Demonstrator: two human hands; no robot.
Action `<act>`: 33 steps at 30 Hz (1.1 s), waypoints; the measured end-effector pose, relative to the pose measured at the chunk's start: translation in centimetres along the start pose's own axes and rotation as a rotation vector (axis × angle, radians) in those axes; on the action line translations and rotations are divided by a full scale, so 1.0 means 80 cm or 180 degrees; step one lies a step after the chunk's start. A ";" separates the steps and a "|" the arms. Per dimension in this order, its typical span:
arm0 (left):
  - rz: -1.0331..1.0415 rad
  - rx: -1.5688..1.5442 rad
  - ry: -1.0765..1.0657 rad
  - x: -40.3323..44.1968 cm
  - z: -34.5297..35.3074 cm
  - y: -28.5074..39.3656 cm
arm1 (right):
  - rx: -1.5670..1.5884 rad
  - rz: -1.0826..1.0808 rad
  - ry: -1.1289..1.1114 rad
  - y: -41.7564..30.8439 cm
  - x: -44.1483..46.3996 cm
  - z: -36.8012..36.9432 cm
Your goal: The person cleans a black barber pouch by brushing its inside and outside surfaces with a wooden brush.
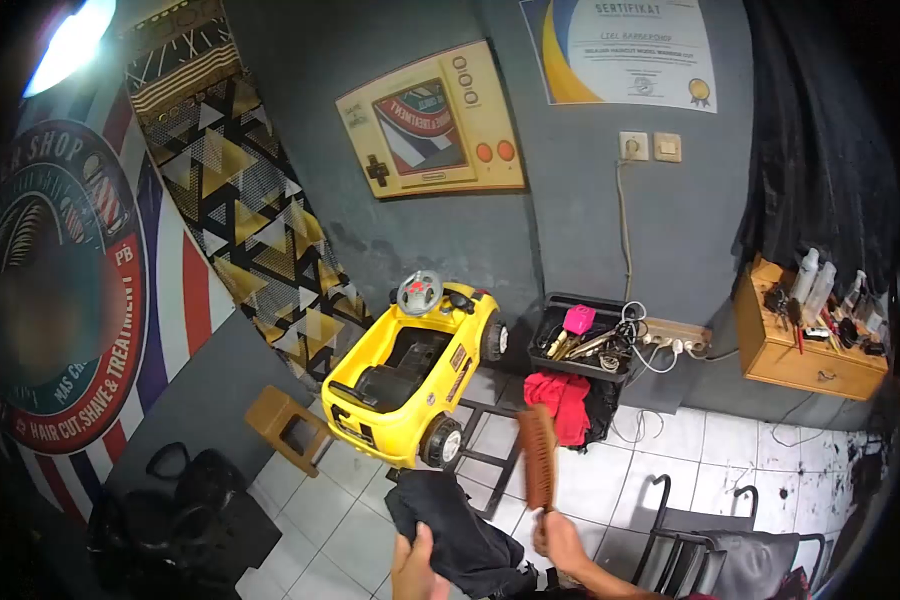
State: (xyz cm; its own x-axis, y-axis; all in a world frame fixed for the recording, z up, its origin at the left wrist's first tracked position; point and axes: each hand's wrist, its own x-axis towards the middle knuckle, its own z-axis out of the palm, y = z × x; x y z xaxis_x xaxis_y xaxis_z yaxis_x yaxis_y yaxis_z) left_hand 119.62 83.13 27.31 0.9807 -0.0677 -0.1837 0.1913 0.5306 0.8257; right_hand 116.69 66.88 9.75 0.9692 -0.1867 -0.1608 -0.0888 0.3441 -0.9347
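A brown long-handled brush [538,458] stands nearly upright in my right hand [562,543], whose fingers are wrapped round its lower end. My left hand [417,572] is at the bottom edge, thumb and fingers apart, with nothing visible between them. Just beyond it is a crumpled black cloth [458,535]; I cannot tell whether the hand touches it. Behind the brush lies a red cloth [558,405] below the black tray [580,345] of tools and cables.
A yellow toy car [410,375] stands on a dark metal frame [488,460], beside a brown stool [288,430]. On the right are a wooden drawer unit [810,350] with bottles and tools, and a black metal-framed chair [730,550]. Black seats [185,510] are lower left.
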 end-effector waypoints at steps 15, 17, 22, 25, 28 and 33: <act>0.0035 0.0044 -0.0435 -0.006 0.010 -0.003 | -0.3982 0.1248 -0.1324 0.262 0.014 -0.153; 0.0235 0.0062 -0.0801 0.003 -0.003 -0.010 | -0.3950 0.1528 -0.1189 0.249 -0.008 -0.168; -0.0088 -0.0455 -0.0377 0.017 -0.009 -0.001 | -0.3615 0.1618 -0.0548 0.175 -0.038 -0.169; -0.0148 -0.0674 -0.0762 0.026 -0.019 -0.008 | -0.3302 0.0926 -0.0179 0.061 -0.042 -0.128; -0.0613 -0.0451 -0.0536 0.038 -0.024 -0.040 | -0.2207 -0.0727 -0.0322 -0.058 -0.055 -0.055; -0.0576 -0.0319 -0.0882 0.015 0.008 -0.018 | -0.1311 -0.0707 -0.0833 -0.034 -0.038 0.005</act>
State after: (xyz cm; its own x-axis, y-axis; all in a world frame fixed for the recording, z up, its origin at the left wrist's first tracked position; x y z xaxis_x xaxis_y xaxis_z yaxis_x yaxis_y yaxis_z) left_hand 120.53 81.72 26.22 0.9079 -0.3879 -0.1591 0.3715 0.5684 0.7341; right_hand 114.10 66.87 12.88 0.9951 0.0399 0.0902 0.0931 -0.0769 -0.9927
